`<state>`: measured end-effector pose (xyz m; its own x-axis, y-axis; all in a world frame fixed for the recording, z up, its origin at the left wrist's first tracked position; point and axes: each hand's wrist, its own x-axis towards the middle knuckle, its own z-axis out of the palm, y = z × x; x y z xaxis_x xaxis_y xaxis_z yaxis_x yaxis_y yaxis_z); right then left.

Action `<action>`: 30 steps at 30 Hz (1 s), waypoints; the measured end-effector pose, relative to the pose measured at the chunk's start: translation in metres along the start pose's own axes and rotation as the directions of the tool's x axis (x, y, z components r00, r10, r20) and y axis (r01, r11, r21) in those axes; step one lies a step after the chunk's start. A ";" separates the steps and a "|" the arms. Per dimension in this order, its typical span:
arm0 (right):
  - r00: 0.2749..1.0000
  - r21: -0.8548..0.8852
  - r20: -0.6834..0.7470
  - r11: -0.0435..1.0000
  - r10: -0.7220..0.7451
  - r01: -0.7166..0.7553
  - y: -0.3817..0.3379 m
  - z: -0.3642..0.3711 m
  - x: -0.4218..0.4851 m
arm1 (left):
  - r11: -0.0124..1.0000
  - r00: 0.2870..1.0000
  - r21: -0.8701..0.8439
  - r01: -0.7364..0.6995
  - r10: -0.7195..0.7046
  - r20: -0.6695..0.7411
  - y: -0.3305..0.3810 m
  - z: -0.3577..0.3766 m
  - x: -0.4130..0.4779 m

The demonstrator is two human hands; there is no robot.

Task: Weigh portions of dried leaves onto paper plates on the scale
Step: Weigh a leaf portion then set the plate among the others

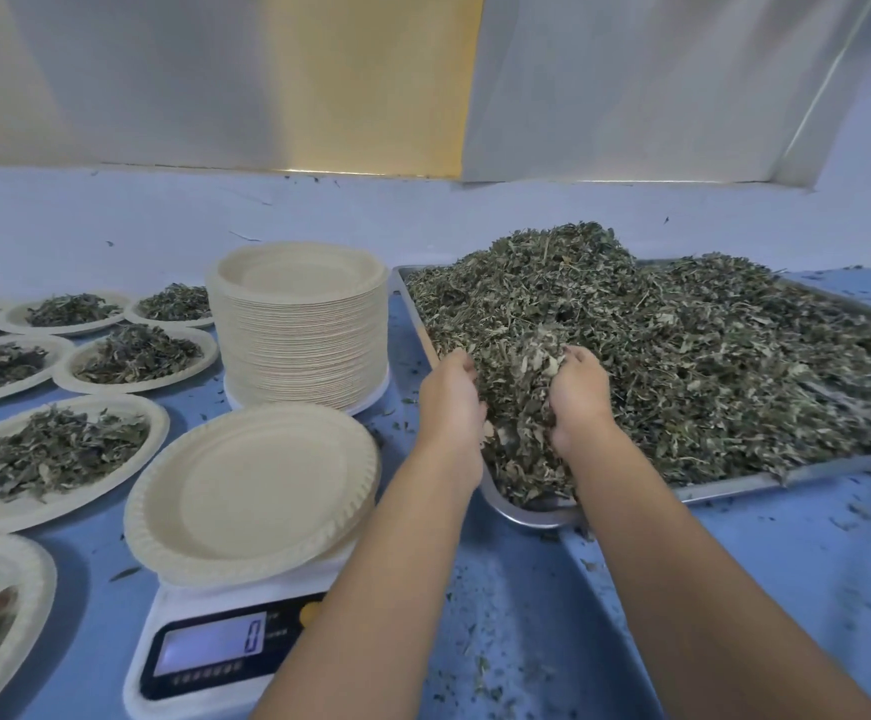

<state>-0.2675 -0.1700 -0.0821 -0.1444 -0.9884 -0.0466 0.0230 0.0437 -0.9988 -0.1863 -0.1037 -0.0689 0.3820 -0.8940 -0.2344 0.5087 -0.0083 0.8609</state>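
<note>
Left hand (449,392), right hand (576,394) cup dried leaves (519,366)

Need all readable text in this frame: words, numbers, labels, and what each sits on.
"0": on the lit display of the scale.
Small print between that display and the yellow button: too blurred to read.
Row of marks under the display: too blurred to read.
No text shows on the paper plates or the metal tray.
</note>
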 end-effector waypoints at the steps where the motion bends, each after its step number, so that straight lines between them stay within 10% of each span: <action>1: 0.999 0.049 0.004 0.998 0.043 -0.043 -0.002 0.000 -0.001 | 1.000 1.000 -0.010 0.007 -0.007 0.002 -0.002 0.002 0.002; 30: 0.934 0.409 0.347 0.910 -0.084 -0.070 -0.055 0.079 -0.075 | 0.982 0.998 -0.186 0.021 -0.008 0.070 0.078 -0.078 -0.020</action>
<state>-0.1802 -0.1096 -0.0224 0.2065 -0.9773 0.0465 0.4352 0.0492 -0.8990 -0.0944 -0.0512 -0.0325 0.3231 -0.9229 -0.2094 0.6514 0.0564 0.7566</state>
